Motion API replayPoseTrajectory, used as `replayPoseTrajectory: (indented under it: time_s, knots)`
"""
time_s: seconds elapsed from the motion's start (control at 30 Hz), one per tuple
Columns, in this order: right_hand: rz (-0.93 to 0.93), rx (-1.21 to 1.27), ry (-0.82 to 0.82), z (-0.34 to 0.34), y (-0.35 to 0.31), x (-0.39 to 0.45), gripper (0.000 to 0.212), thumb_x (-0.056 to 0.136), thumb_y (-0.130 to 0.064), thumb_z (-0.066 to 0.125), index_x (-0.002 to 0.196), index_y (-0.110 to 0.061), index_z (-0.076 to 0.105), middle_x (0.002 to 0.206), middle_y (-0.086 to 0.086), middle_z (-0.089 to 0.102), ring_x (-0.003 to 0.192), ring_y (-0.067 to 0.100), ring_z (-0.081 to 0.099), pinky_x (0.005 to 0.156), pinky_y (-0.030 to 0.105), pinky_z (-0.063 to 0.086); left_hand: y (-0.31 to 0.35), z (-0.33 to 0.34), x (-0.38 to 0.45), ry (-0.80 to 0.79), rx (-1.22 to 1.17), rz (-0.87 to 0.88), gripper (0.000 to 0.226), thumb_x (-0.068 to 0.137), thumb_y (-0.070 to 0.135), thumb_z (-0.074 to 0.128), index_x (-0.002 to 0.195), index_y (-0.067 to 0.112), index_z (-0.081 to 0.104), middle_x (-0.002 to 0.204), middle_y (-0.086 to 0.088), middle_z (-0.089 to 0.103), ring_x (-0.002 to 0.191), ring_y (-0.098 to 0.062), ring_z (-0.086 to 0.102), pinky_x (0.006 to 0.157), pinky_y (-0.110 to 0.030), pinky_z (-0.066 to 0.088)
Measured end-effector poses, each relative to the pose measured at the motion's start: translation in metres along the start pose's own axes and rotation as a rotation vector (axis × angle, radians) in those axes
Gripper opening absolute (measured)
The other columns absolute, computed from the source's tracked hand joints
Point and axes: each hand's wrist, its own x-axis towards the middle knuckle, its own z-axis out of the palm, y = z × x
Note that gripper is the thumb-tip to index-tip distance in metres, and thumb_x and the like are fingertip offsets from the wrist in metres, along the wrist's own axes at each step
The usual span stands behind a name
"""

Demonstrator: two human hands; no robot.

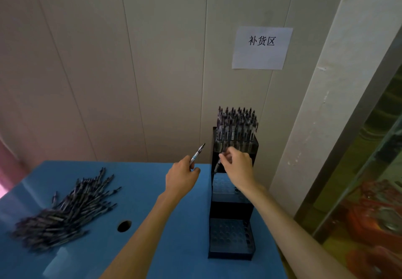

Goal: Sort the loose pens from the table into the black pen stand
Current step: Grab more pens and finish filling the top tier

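Item: pen point(218, 163), pinched in my right hand point(237, 165), long axis steep, tip over the stand point(232, 209)'s middle tier. Left hand point(181, 177) grips a spare pen point(197, 153), farther left. Loose pile point(65, 209) well left.

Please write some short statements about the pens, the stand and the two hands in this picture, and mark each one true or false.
1. The left hand holds one slim silver-and-black pen. True.
2. The tall black tiered pen stand is lying on its side. False: it stands upright on the blue table, by the wall.
3. The stand's top tier is full of upright pens. True.
4. The pile of loose dark pens lies to the right of the stand. False: it lies on the left part of the table.
5. The right hand rests flat on the table. False: it is raised at the stand, pinching a pen.
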Motion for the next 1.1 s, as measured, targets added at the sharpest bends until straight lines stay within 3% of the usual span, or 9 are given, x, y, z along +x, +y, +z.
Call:
replayPoseTrajectory:
  time_s: [0.17,0.27,0.5,0.8,1.1]
  knots:
    - [0.008,-0.071,0.018,0.009,0.004,0.002,0.017,0.096,-0.025,0.065,0.089,-0.011,0.067,0.078,-0.002,0.071,0.066,0.007,0.065,0.059,0.016,0.051,-0.004,0.004,0.001,-0.017,-0.017,0.002,0.026,0.089,0.022,0.058,0.073,0.023,0.037,0.062,0.004,0.044,0.053,-0.015,0.035,0.051,-0.028,0.029]
    - [0.019,-0.101,0.02,0.011,0.005,0.007,0.016,0.096,-0.025,0.065,0.09,-0.011,0.068,0.076,-0.002,0.071,0.064,0.006,0.066,0.062,0.025,0.058,-0.007,0.004,0.003,-0.016,-0.021,0.005,0.027,0.09,0.022,0.058,0.073,0.022,0.037,0.062,0.004,0.044,0.053,-0.014,0.035,0.051,-0.027,0.029]
    - [0.023,-0.13,-0.041,0.013,0.011,0.004,0.015,0.097,-0.025,0.064,0.091,-0.012,0.068,0.077,-0.002,0.071,0.065,0.006,0.065,0.06,0.02,0.055,-0.009,0.008,0.007,-0.018,-0.027,0.016,0.024,0.09,0.02,0.059,0.074,0.02,0.04,0.063,0.003,0.046,0.053,-0.015,0.036,0.051,-0.028,0.03]
    - [0.026,-0.178,-0.018,0.018,0.01,0.004,0.018,0.094,-0.036,0.067,0.093,-0.018,0.071,0.081,-0.006,0.072,0.071,0.009,0.067,0.066,0.03,0.059,-0.007,0.013,0.008,-0.046,-0.032,0.014,0.023,0.089,0.02,0.059,0.075,0.02,0.04,0.063,0.002,0.046,0.053,-0.015,0.035,0.05,-0.028,0.03]
    - [0.085,-0.25,-0.143,0.026,0.019,-0.009,0.022,0.095,-0.037,0.064,0.09,-0.017,0.071,0.08,-0.002,0.071,0.071,0.015,0.066,0.059,0.031,0.054,-0.009,0.011,0.004,-0.058,-0.031,0.001,0.022,0.089,0.02,0.059,0.076,0.019,0.042,0.063,0.002,0.046,0.053,-0.014,0.036,0.05,-0.027,0.03]
